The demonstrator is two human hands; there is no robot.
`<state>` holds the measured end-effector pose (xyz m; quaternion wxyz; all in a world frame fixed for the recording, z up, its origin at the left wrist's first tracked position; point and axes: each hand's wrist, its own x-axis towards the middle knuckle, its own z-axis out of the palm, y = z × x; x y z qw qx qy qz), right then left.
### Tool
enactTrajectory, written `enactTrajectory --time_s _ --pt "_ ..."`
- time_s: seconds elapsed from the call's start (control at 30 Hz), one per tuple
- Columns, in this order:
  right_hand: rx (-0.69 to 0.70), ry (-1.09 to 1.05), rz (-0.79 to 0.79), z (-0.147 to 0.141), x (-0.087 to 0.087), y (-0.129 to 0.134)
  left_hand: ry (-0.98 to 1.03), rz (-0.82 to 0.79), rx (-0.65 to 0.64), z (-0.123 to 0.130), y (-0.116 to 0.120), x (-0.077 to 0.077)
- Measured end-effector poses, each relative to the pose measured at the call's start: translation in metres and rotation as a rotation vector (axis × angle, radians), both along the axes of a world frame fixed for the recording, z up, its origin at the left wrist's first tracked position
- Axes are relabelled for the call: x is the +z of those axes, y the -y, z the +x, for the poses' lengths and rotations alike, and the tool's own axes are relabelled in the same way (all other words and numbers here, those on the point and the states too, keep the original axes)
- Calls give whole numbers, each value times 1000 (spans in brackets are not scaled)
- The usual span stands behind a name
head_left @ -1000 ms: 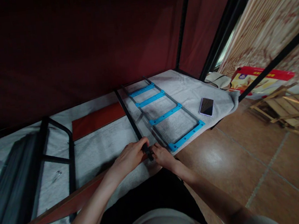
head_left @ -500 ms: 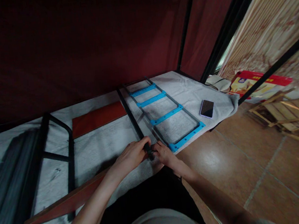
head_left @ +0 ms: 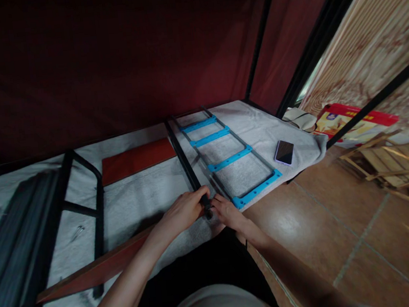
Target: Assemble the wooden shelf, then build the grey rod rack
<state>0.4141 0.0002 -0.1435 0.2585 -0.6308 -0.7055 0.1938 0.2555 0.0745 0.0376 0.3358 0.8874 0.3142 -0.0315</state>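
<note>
My left hand (head_left: 185,209) is wrapped around the near end of a black metal bar (head_left: 185,163). My right hand (head_left: 229,213) is beside that end, its fingers pinched together against the bar's side; whatever is between them is too small to make out. A reddish-brown board (head_left: 102,266) runs from under my left forearm to a black metal side frame (head_left: 97,205) on the left. Farther back, a second reddish-brown board (head_left: 139,160) spans between the frame and the bar.
On the white cloth (head_left: 139,195), a frame with blue crosspieces (head_left: 230,159) lies right of the bar, with a phone (head_left: 284,152) beyond it. Small metal pieces (head_left: 78,232) lie at left, near grey folded material (head_left: 25,233). A wooden folding rack (head_left: 394,164) stands on the tiled floor.
The view has shifted slightly. Both hands stay at the bar's near end, with the right fingers moved only a little.
</note>
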Motion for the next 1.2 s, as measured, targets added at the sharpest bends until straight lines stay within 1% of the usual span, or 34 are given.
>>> enactTrajectory --time_s 0.13,0.3,0.5,0.63,0.97,1.2 --pt "-34 -65 24 -1 -2 2 -6 -2 -2 0 1 1" --pt "-29 -93 26 -2 -1 3 1 -1 -10 0 1 0" --pt "-90 -201 49 -4 -1 5 15 13 -4 -1 0 -2" --pt "-81 -215 56 -5 -4 3 19 35 2 -2 0 -5" --pt "-110 -260 98 -6 -2 6 22 34 -14 -3 -1 -9" --pt "-106 -259 103 -7 -3 6 23 70 -10 -4 0 -11"
